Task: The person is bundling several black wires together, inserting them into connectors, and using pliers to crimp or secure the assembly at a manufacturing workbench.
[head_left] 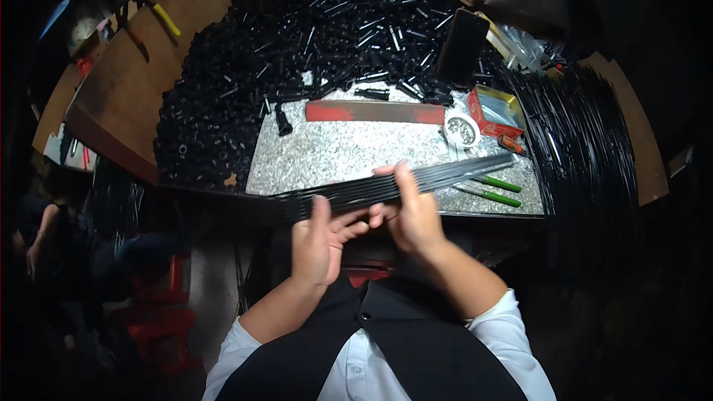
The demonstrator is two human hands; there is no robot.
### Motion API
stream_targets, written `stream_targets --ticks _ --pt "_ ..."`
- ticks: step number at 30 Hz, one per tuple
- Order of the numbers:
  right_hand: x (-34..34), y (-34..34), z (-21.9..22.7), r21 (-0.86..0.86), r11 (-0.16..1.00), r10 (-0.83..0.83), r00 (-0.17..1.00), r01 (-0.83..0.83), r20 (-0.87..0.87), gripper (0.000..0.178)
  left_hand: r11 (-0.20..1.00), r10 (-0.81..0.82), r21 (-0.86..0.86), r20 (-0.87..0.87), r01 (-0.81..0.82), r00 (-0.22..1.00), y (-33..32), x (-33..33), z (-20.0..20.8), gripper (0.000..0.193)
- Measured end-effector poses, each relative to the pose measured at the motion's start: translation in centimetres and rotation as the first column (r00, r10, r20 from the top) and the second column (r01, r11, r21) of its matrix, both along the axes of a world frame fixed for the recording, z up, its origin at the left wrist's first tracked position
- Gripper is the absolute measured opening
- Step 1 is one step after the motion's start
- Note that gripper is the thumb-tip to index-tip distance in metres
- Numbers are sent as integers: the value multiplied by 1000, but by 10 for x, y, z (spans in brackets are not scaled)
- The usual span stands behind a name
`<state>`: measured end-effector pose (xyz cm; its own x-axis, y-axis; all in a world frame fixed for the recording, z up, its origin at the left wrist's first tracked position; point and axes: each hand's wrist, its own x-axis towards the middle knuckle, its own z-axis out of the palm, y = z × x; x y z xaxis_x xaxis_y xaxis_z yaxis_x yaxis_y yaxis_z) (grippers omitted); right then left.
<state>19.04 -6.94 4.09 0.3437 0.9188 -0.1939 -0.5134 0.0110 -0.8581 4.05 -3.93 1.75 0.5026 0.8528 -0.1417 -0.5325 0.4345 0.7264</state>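
Note:
A bundle of long, thin black rods (349,191) lies crosswise in front of me at the near edge of the work surface. My right hand (414,217) grips it past its middle, thumb over the top and fingers curled beneath. Lower and to the left, my left hand (321,241) supports the bundle with the thumb raised on the near side and the fingers bent under it. The rods' left ends fade into shadow. Beyond the bundle's right part are green-handled pliers (497,184), their jaws hidden by the rods.
Small black tubular parts (327,37) form a big heap at the back. A red-brown bar (375,111) lies before it, beside a white cup (462,131) of small pieces and a red-yellow box (496,111). More black rods (583,141) lie right; a phone (464,44) rests on the heap.

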Motion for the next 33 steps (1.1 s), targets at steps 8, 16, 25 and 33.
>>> stream_targets --ticks 8,16,25,33 --pt "91 -19 107 88 993 8 809 -74 588 41 854 -259 343 -372 392 891 -36 -16 2 21" --pt "102 -6 133 18 941 151 469 -337 870 34 317 586 845 -532 431 612 11 -36 -67 16" --pt "56 -13 75 -351 818 520 325 -457 790 14 258 506 843 -535 473 677 7 -20 -68 19" --pt "23 -12 14 -411 686 643 235 -601 729 18 97 685 989 -147 111 713 24 -34 44 22"
